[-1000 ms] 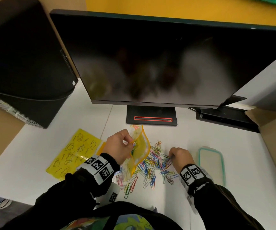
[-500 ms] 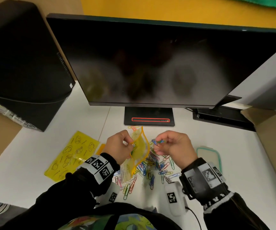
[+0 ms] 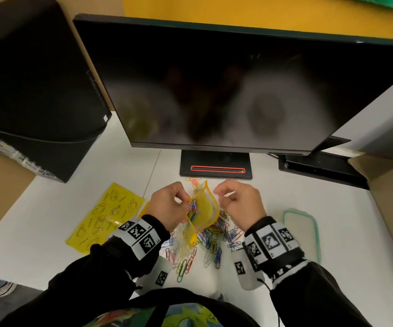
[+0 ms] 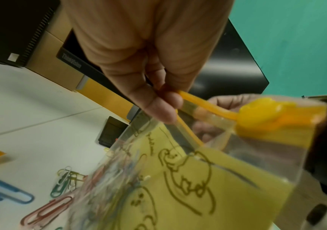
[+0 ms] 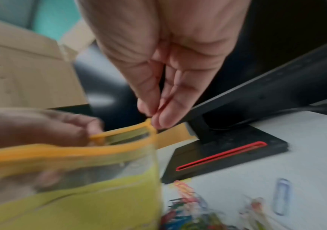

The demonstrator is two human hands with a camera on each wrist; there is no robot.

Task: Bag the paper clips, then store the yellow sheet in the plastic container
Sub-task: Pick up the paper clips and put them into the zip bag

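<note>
yellow sheet: lying flat on the worktop (image 3: 273, 208) at about 9 o'clock from the hands, yellow sheet (image 3: 101, 214) not touched yet, so that half of the task is all still to do

left hand: left hand (image 3: 167, 207) has its grip pinched on the near lip of the bag (image 3: 203, 212), holding it up off the worktop with the mouth pulled open

bag: some clips already inside, you can see them through the clear side

paper clips: a big colourful pile of paper clips (image 3: 211, 241) is still loose right under the bag, at 6 o'clock, so I'd say bagging isn't even half done

right hand: right hand (image 3: 240, 204) hovers at the bag's far corner, fingertips pressed together. Can't tell if it's pinching the rim or a clip

plastic container: plastic container (image 3: 301, 232) sits at 3 o'clock, well apart from the pile

room: monitor stand (image 3: 215, 165) is close at 12 o'clock; open worktop to the right
</note>
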